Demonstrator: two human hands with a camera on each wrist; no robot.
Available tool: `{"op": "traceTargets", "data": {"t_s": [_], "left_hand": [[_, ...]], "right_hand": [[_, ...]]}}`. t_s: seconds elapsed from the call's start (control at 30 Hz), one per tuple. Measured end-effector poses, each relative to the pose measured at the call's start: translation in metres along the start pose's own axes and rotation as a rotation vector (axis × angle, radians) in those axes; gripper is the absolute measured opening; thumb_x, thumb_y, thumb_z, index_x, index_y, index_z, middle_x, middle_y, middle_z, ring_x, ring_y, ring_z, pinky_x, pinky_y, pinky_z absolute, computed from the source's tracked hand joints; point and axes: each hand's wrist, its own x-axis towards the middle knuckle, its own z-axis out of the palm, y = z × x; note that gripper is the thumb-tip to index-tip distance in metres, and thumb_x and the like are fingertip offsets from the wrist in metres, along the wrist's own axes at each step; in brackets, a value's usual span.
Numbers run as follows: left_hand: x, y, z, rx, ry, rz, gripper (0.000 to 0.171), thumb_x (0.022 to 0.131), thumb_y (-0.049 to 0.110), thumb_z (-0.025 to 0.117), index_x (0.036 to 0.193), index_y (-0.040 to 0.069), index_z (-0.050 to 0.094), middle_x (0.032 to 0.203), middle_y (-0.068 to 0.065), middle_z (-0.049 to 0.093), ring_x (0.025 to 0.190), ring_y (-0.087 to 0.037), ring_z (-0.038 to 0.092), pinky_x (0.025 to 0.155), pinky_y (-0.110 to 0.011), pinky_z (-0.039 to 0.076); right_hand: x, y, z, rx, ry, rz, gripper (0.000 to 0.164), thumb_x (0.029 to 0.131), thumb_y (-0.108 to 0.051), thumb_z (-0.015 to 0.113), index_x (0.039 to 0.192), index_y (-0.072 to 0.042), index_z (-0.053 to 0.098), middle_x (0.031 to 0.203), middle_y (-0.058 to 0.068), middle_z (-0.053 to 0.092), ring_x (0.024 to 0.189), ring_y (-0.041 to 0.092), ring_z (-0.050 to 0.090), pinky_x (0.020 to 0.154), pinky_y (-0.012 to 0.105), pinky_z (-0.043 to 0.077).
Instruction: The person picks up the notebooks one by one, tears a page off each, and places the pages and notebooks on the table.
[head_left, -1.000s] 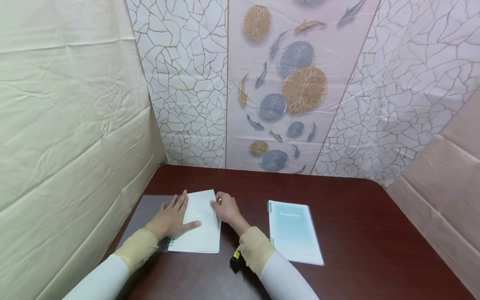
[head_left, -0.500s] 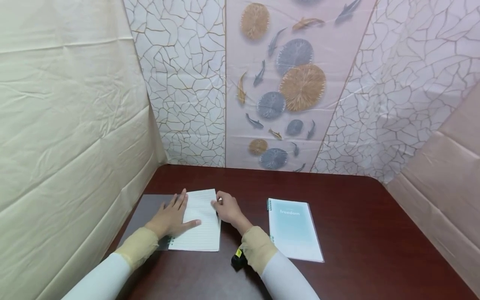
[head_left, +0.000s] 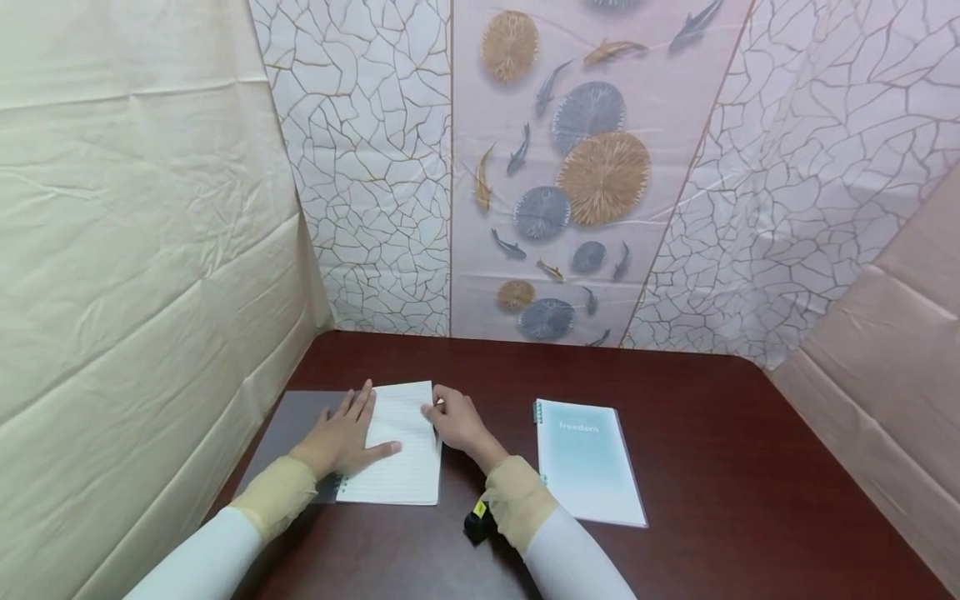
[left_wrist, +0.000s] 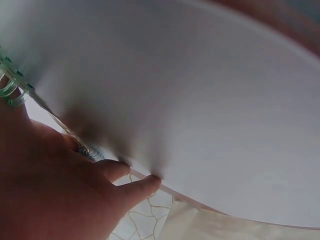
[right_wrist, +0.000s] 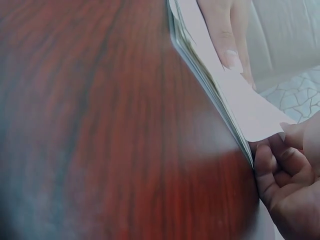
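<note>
An open spiral notebook (head_left: 393, 479) with lined white pages lies on the left of the table, its dark grey cover (head_left: 300, 425) folded out to the left. My left hand (head_left: 343, 437) rests on the page near the rings, fingers spread and straight. At the notebook's upper right edge, my right hand (head_left: 456, 417) pinches a page between thumb and curled fingers. The right wrist view shows that page (right_wrist: 250, 112) lifted at its corner above the stack, with the right hand (right_wrist: 290, 175) at it. In the left wrist view, pale paper (left_wrist: 200, 115) fills most of the picture beside the left hand (left_wrist: 65, 185).
A second spiral notebook (head_left: 588, 467), with a teal cover reading "freedom", lies to the right. A small black object with a yellow mark (head_left: 477, 525) is under the right wrist. Cloth walls (head_left: 375, 250) enclose the dark red table (head_left: 720, 475) at back and sides.
The lifted page edge by my right hand lies a little flatter than a second ago. My right hand has shifted very slightly rightward; the left hand stays put.
</note>
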Motion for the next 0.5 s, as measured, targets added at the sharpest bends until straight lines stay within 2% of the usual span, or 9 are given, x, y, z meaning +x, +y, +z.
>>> {"op": "traceTargets", "data": {"t_s": [0.5], "left_hand": [[-0.0026, 0.0045, -0.0014, -0.025, -0.016, 0.004, 0.118, 0.096, 0.08, 0.05, 0.167, -0.006, 0.011, 0.176, -0.023, 0.001, 0.159, -0.051, 0.012, 0.118, -0.079, 0.015]], "right_hand": [[-0.0048, 0.0019, -0.0058, 0.034, -0.038, 0.002, 0.027, 0.111, -0.02, 0.059, 0.089, -0.011, 0.046, 0.055, -0.006, 0.035, 0.048, 0.011, 0.028, 0.05, 0.029, 0.03]]}}
